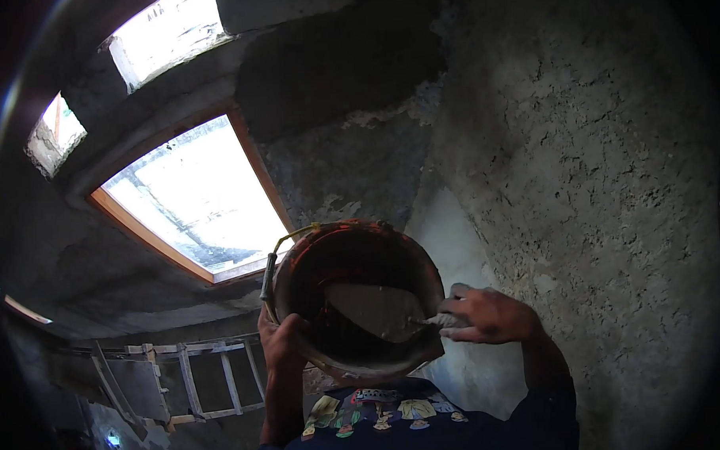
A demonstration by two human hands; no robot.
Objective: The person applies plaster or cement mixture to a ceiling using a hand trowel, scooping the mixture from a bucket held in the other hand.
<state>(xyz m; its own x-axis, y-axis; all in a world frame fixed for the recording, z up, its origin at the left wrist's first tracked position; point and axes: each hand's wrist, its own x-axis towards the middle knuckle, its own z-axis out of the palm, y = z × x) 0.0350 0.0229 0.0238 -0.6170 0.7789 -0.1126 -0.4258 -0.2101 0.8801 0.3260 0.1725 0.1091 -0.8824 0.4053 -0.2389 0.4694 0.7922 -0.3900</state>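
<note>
A round bucket [353, 253] is held up in front of my chest, its open mouth facing the camera and its inside dark. My left hand [286, 339] is closed on the bucket's left rim, with the thumb over the edge. Closed around a mortar-smeared handle at the right rim is my right hand [490, 316]. That handle belongs to a trowel [379, 310], whose grey blade appears inside the bucket. How much mortar lies under the blade is hard to tell in the dark. The bucket's wire handle [271, 268] hangs at its left side.
A rough plastered wall [582, 217] rises close on the right. Upper left, a wood-framed window [192, 191] lets in bright light, with two smaller openings above it. A wooden ladder-like frame [211, 381] stands at lower left. Darker, patchy plaster [339, 83] covers the wall beside the window.
</note>
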